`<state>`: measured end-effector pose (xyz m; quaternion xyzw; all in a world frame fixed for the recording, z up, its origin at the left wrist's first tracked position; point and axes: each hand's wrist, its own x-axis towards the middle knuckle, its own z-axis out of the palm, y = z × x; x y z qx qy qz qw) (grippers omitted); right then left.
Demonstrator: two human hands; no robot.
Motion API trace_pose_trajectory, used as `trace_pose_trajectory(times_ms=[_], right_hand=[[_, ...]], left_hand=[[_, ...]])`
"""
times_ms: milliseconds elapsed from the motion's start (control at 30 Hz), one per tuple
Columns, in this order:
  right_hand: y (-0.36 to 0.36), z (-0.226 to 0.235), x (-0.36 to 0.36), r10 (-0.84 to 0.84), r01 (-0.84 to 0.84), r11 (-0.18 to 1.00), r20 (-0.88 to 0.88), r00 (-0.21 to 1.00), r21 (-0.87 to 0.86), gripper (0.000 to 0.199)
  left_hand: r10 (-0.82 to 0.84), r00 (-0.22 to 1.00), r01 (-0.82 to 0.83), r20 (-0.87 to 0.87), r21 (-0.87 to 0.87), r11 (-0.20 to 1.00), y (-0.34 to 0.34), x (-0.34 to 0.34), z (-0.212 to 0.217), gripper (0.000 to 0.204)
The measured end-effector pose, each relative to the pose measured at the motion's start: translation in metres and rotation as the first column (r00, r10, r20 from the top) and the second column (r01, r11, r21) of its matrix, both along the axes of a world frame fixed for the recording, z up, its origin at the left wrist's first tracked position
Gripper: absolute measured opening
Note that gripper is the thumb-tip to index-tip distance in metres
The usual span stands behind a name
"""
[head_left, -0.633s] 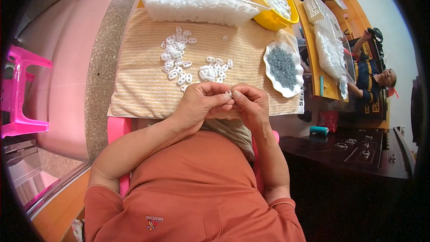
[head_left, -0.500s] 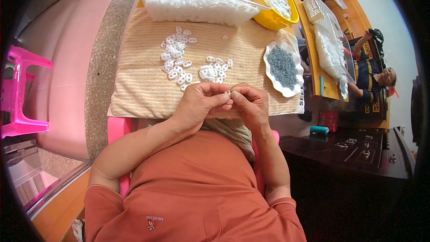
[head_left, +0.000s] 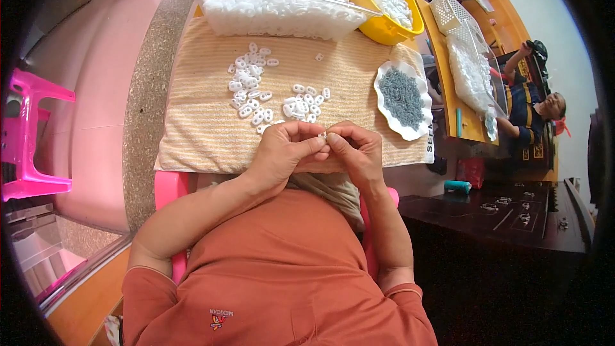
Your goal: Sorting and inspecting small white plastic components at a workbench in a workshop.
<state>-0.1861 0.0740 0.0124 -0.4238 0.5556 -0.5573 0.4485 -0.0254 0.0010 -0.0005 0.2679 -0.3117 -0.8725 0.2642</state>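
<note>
Close to the towel's near edge, my left hand (head_left: pixel 282 152) and my right hand (head_left: pixel 356 154) meet with their fingertips pinched together. A small white plastic piece (head_left: pixel 323 135) shows between them, gripped by my left fingers. My right thumb and index finger press at its side; whatever they hold is too small to make out. Just beyond my hands lies a small group of white oval pieces with two holes (head_left: pixel 306 102). A longer pile of the same ovals (head_left: pixel 246 82) spreads to its left. Off to the right, a white scalloped dish (head_left: pixel 413 133) holds many small grey pieces (head_left: pixel 402 97).
A striped towel (head_left: pixel 198 109) covers the table. At its far side stand a clear bin (head_left: pixel 282 22) heaped with white pieces and a yellow tub (head_left: pixel 391 35). A pink stool (head_left: pixel 32 128) is on the left. Another person (head_left: pixel 528 99) works at a table on the right.
My hands stay pinched together at nearly the same spot, with only slight finger movement. The whole view has shifted a little; the piles and dish look undisturbed.
</note>
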Motion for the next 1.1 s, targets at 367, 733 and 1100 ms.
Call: trace_pose_trajectory(times_ms=[367, 733, 1100], right_hand=[[0.0, 0.002, -0.001, -0.021, 0.02, 0.999, 0.023, 1.0, 0.036, 0.011], [0.0, 0.006, -0.004, -0.011, 0.008, 0.995, 0.028, 1.0, 0.096, 0.012], [-0.045, 0.014, -0.039, -0.046, -0.006, 0.998, -0.73, 0.682, -0.068, 0.018]], left_hand=[[-0.003, 1.0, 0.004, -0.019, 0.039, 0.999, -0.001, 0.0, 0.002, 0.018], [-0.004, 1.0, 0.006, -0.023, 0.064, 0.998, -0.002, 0.001, 0.004, 0.018], [-0.01, 1.0, 0.007, 0.019, 0.114, 0.993, -0.002, 0.003, 0.008, 0.02]])
